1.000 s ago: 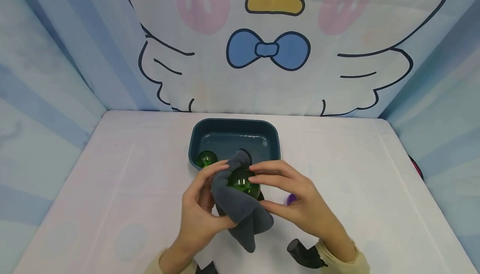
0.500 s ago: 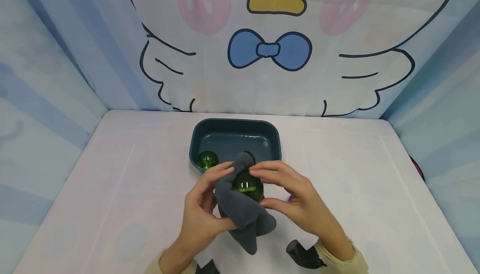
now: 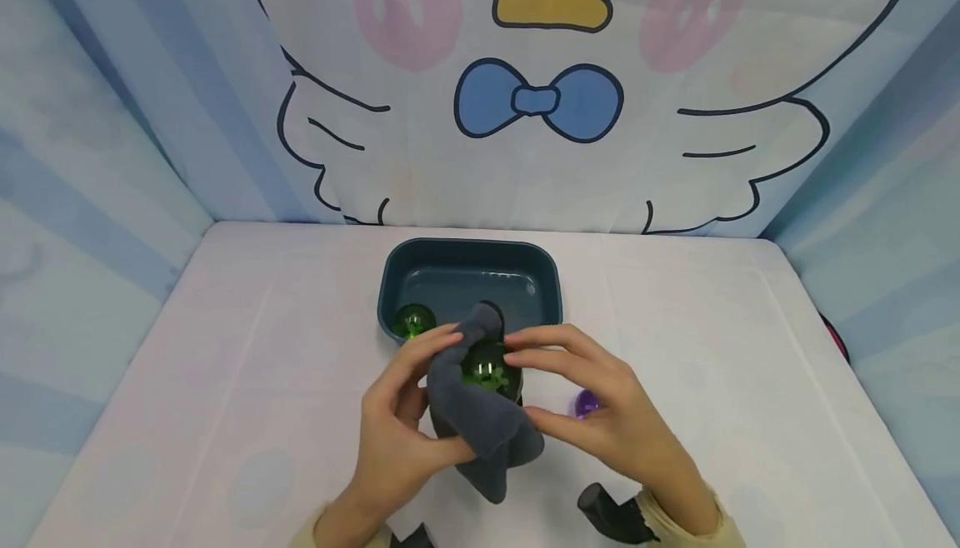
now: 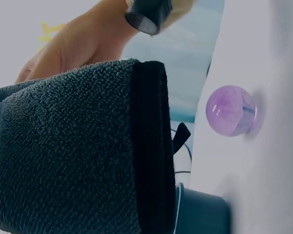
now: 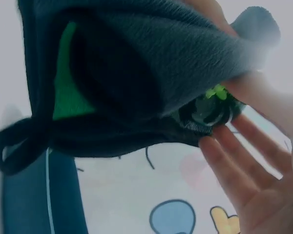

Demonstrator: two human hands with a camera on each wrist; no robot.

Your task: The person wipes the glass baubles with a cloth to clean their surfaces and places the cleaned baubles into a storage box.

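A grey towel cloth (image 3: 480,423) with a dark edge is gripped by my left hand (image 3: 393,440), fingers at its top and thumb at its lower side. Partly wrapped in it is a see-through green ball (image 3: 489,367), with a bright green leafy shape inside (image 5: 216,91). My right hand (image 3: 603,394) holds the ball's exposed right side between its fingertips and thumb. In the left wrist view the cloth (image 4: 78,151) hides the ball and most of the left hand. A see-through purple ball (image 4: 229,111) rests on the table, partly behind my right hand in the head view.
Just beyond the hands stands a dark teal tray (image 3: 480,281), its front rim partly covered by cloth and fingers. Another green ball (image 3: 414,321) lies in its front left corner. A printed curtain (image 3: 510,181) rises behind the white table (image 3: 750,365).
Ball and cloth shifted slightly right, then back left, between both hands. The leafy shape inside the ball looks different, so the ball has turned. More of the purple ball shows now.
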